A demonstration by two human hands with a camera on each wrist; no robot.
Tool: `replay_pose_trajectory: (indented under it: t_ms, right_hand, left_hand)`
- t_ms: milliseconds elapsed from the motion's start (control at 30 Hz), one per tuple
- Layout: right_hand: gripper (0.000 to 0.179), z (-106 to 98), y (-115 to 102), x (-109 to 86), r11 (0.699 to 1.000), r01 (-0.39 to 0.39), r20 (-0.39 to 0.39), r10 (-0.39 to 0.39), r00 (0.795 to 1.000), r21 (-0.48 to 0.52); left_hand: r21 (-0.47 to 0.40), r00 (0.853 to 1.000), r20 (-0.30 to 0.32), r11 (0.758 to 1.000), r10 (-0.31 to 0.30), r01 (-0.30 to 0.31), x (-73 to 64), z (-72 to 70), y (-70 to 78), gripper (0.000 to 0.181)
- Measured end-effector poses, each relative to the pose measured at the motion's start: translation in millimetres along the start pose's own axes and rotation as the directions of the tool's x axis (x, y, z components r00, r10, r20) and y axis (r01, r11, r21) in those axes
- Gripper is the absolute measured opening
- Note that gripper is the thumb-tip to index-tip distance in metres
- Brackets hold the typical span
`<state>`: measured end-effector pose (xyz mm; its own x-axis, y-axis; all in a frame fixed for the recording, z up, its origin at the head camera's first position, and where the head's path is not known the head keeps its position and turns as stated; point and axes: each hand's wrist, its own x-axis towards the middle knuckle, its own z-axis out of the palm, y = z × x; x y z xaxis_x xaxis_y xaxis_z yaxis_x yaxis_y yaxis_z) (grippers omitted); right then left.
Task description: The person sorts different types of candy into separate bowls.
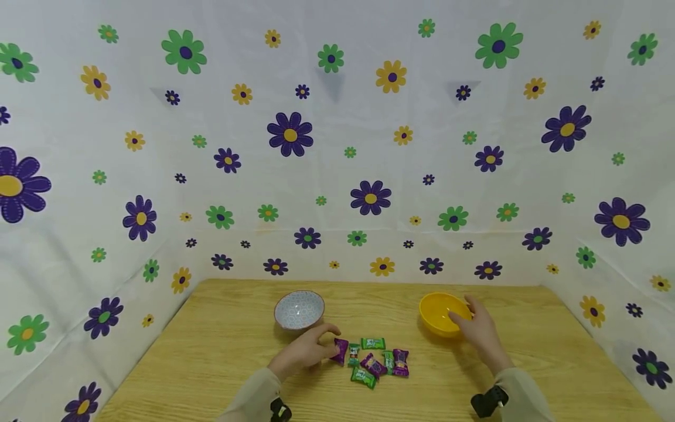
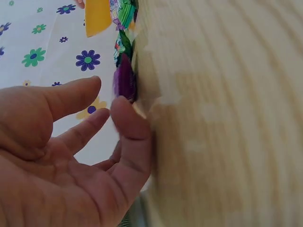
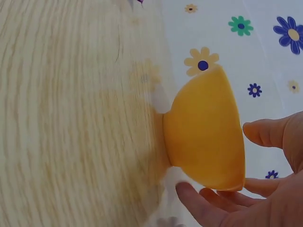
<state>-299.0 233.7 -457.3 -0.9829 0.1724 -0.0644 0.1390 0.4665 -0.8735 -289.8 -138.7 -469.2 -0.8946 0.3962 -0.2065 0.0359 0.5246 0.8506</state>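
Observation:
My left hand (image 1: 307, 350) is beside a purple-wrapped candy (image 1: 340, 350) at the left end of a small group of wrapped candies. In the left wrist view its thumb and fingers are loosely bent and apart, with nothing between them; the purple candy lies just beyond the fingertips. At the right, my right hand (image 1: 479, 328) is at the rim of a yellow bowl (image 1: 437, 316). Its thumb reaches over the bowl's opening, and its spread fingers lie along the outer side in the right wrist view. The bowl stands upright on its foot on the table.
A patterned bowl (image 1: 299, 310) with a reddish rim stands just behind my left hand. Green candies (image 1: 364, 377) and purple candies (image 1: 401, 363) lie mid-table between the hands. A flowered white sheet (image 1: 337, 176) closes off the wooden table (image 1: 211, 328) behind and at both sides.

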Motion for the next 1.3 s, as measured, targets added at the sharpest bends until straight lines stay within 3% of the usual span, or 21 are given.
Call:
replay_pose_trajectory:
  t_ms: [100, 200, 300, 533, 733, 1067, 1300]
  right_hand:
    - [0.072, -2.1, 6.2, 3.1, 0.984, -0.067, 0.061, 0.057, 0.997, 0.168]
    - [0.066, -4.5, 12.1, 5.0, 0.936, -0.130, 0.119, 0.096, 0.988, 0.328]
    - [0.061, -7.0, 17.8, 5.8, 0.901, -0.158, 0.148, 0.106, 0.983, 0.403]
    - [0.061, -12.7, 26.1, 4.9, 0.858, -0.210, 0.206, 0.124, 0.971, 0.469]
    - [0.061, -15.7, 27.6, 3.4, 0.838, -0.232, 0.236, 0.127, 0.963, 0.495]
    - [0.061, -16.1, 24.0, 2.8, 0.827, -0.256, 0.255, 0.142, 0.956, 0.500]
    - [0.062, -12.5, 22.6, 6.9, 0.832, -0.253, 0.258, 0.137, 0.956, 0.495]
  left_hand:
    - [-0.029, 1.000, 0.005, 0.999, -0.013, 0.013, 1.3, 0.1, -1.5, 0.036]
    - [-0.004, 1.000, 0.011, 1.000, -0.016, 0.016, 4.1, 0.5, -2.3, 0.036]
    - [0.057, 1.000, 0.010, 0.998, -0.012, 0.012, 7.7, 0.6, -2.2, 0.038]
    - [0.156, 1.000, 0.013, 0.988, -0.026, 0.024, 13.0, 1.7, -1.4, 0.031]
    - [0.216, 1.000, 0.008, 0.976, -0.023, 0.020, 12.9, 4.8, -0.8, 0.028]
    - [0.176, 0.999, -0.016, 0.984, -0.030, 0.033, 8.0, 6.4, 0.7, 0.024]
    - [0.157, 0.998, -0.066, 0.987, -0.025, 0.035, 6.9, 5.4, -0.7, 0.022]
